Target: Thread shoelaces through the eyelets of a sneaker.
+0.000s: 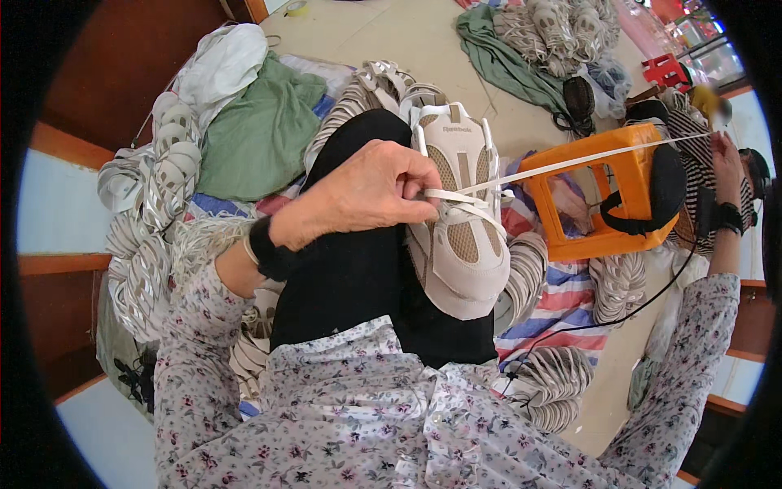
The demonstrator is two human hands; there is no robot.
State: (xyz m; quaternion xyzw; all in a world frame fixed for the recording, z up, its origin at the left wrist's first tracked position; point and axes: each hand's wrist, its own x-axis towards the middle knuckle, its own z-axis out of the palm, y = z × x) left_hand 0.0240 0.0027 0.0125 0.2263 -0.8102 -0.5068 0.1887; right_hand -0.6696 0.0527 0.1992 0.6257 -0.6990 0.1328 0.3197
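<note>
A white and beige shoe upper (462, 269) lies across my black-trousered lap, its toe end toward me. A white shoelace (590, 158) runs through its eyelets, and a loop of it crosses the front. My left hand (379, 186) is closed at the shoe's left side, pinching part of the lace between thumb and fingers. Far out to the right, my right hand (724, 163) is raised with the long end of the lace pulled straight and taut from the shoe. Its fingers look closed on the lace, though they are small in view.
An orange plastic stool (547, 222) with a black pad stands at right. Nested shoe uppers (173, 159) are piled at left, more (554, 379) at lower right. Loose laces (213, 244), green cloth (257, 134) and a striped sheet (564, 303) lie around. A black cable (607, 324) runs at right.
</note>
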